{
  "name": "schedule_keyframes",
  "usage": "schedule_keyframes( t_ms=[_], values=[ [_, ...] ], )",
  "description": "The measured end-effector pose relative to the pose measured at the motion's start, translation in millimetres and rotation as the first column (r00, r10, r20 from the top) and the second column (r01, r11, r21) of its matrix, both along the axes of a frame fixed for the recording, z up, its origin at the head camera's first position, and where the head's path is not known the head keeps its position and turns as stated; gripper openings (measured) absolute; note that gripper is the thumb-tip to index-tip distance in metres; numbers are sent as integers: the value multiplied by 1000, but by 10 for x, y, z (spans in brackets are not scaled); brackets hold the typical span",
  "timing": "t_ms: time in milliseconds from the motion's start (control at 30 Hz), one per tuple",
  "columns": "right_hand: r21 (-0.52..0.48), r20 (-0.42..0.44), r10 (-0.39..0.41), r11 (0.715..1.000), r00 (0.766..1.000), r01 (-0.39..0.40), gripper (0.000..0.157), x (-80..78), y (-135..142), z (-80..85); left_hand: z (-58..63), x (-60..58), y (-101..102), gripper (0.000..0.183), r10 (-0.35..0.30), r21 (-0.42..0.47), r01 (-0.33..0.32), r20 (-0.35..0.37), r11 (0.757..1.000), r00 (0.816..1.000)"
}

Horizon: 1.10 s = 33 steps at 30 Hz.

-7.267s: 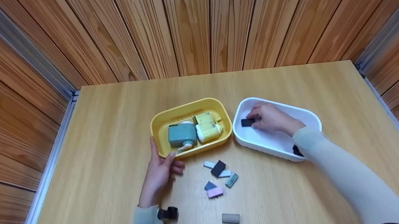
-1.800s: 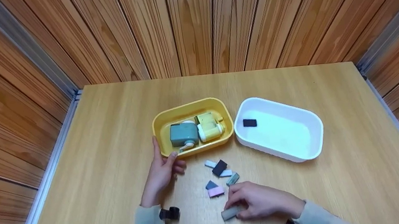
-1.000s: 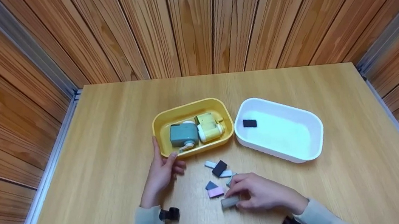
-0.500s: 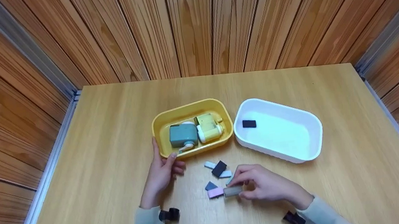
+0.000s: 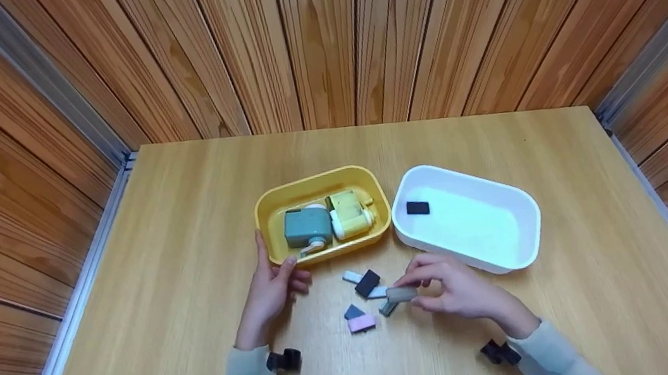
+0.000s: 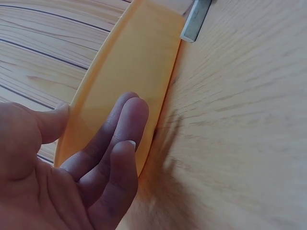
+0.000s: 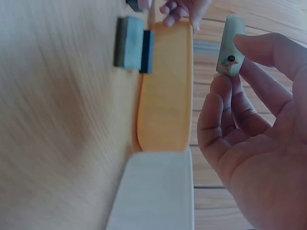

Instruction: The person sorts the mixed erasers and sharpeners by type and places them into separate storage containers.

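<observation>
On the table (image 5: 136,339) a white tub (image 5: 479,224) stands beside a yellow tub (image 5: 315,186), whose corner the left hand (image 5: 268,295) touches loosely. The right hand (image 5: 458,287) pinches the grey block (image 5: 401,294) above the teal block (image 5: 388,309); this seems a carrying step, whose next move calls for clear height.

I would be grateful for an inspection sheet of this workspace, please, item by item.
Surface: wood-grained table.
Job's things: grey block, held; dark block over pale pieces, teal block, triangle and pink block, loose on the table; black block in the white bin; teal case and yellow case in the yellow bin.
Clutter: nothing seen beyond these.
Hands: right hand pinches the grey block; left hand touches the yellow bin's near left corner.
Cables: nothing seen.
Surroundings: wood-patterned walls on three sides.
</observation>
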State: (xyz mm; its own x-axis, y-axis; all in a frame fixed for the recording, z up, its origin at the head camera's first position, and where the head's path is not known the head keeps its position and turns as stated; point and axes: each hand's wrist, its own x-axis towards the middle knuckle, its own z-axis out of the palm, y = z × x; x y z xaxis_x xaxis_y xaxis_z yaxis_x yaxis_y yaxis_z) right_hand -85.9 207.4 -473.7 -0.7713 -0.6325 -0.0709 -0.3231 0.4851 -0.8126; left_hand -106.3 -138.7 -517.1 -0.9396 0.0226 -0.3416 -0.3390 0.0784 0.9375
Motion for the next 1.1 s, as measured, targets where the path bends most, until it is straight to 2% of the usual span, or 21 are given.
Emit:
schedule_keyframes(
  t_ms=[133,467,733,1100],
  values=[
    [-11,-24,-41,999,999,41,39,-49,84,57,7,0,-2,84,-2,-10,2,10,1000,1000],
    [-45,-173,-108,994,979,102,37,-141,286,204,-24,1,-5,84,-13,-28,12,-29,1000,1000],
    [-55,-216,-154,988,964,145,36,-251,422,319,-13,14,-19,84,-15,-46,13,-31,999,999],
    [-2,-269,-143,989,952,148,31,-478,573,445,-7,15,-25,83,-21,-30,21,-6,999,1000]
  ],
)
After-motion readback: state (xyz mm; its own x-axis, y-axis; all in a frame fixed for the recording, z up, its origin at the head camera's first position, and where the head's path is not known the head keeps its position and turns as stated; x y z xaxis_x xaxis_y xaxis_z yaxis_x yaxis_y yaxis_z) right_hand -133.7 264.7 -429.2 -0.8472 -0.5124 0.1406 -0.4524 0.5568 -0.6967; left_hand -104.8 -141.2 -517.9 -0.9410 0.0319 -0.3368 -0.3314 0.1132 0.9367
